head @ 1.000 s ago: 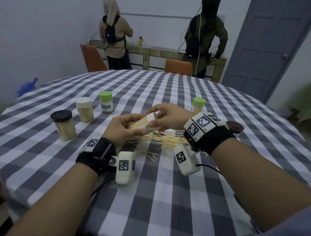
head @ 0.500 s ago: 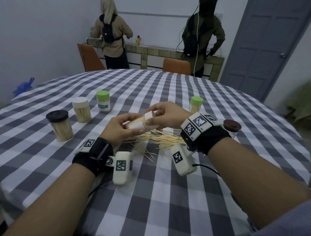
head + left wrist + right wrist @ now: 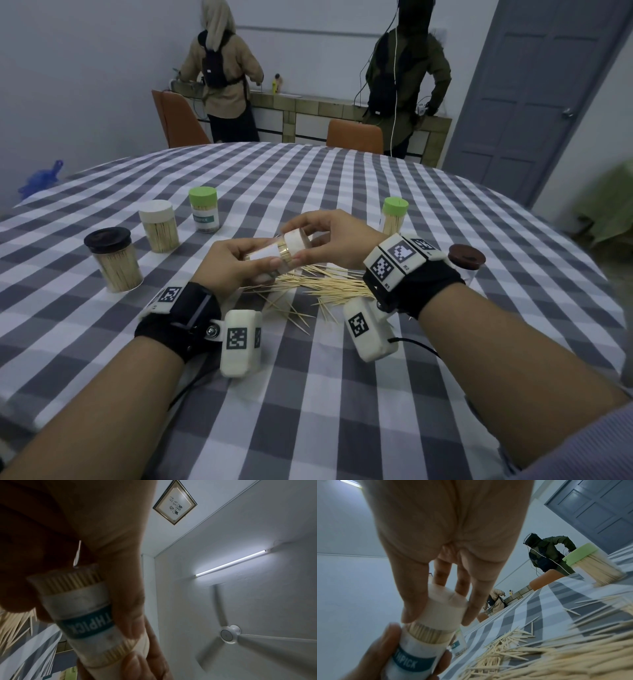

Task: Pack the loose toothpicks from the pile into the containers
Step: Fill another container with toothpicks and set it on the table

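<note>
Both hands meet just above the pile of loose toothpicks (image 3: 318, 286) on the checked tablecloth (image 3: 308, 394). The left hand (image 3: 233, 265) is curled round the body of a small labelled container (image 3: 270, 254), thumb underneath and fingers over the top, holding it tilted almost on its side. The right hand (image 3: 337, 240) pinches the white cap (image 3: 295, 241) at the container's end with thumb and fingertips; from the right wrist view the cap sits on the mouth, with a band of packed toothpick ends showing just below it. The left wrist view shows the same container full of toothpicks, with part of a teal label reading "THPICK".

The pile lies directly beneath the held container, spread towards the right wrist, with a few single sticks scattered on its near side.

Left of the pile stand three closed containers in a slanting row: a dark-lidded jar (image 3: 113, 258) nearest the person, a white-lidded jar (image 3: 158, 226) beyond it, and a green-lidded jar (image 3: 203, 209) furthest away. All three hold toothpicks. On the far right of the pile stands another green-lidded jar (image 3: 394, 216), also filled, partly hidden behind the right hand. A brown-lidded jar (image 3: 467, 257) stands just beyond the right wrist; its contents cannot be made out.

Beyond the table two people stand with their backs turned at a counter (image 3: 342, 109), with orange chairs (image 3: 354, 137) near the table's far edge
</note>
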